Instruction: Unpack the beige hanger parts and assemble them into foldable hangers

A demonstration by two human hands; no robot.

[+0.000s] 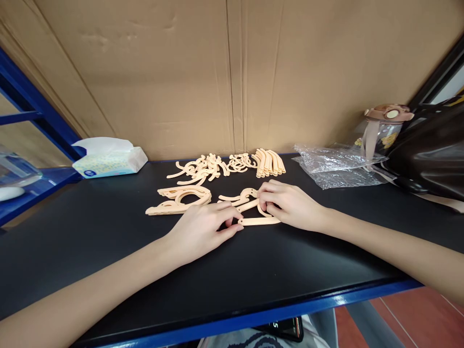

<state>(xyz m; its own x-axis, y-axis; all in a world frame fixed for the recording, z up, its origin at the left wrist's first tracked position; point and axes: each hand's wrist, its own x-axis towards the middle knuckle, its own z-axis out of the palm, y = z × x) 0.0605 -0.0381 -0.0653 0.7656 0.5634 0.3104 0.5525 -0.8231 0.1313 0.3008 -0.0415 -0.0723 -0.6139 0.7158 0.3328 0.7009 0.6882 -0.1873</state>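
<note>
Beige plastic folding-hanger parts lie on the black table [224,275]. My left hand [203,227] pinches the left end of a straight hanger arm [259,221], thumb and forefinger at its holed tip. With curled fingers my right hand [288,203] grips the same hanger parts from the right, covering the arm's right end and part of a curved piece. Just behind both hands lies a loose hook piece [248,193]. Left of them rests a stack of folded hangers [174,210]; how many is unclear.
Behind lie a pile of small hanger hooks [206,166] and a bundle of hanger arms [270,163]. A tissue pack [110,158] stands at the back left. Clear plastic bags [333,166], a bottle [387,128] and a dark bag [431,150] occupy the right. Cardboard [163,77] backs the table.
</note>
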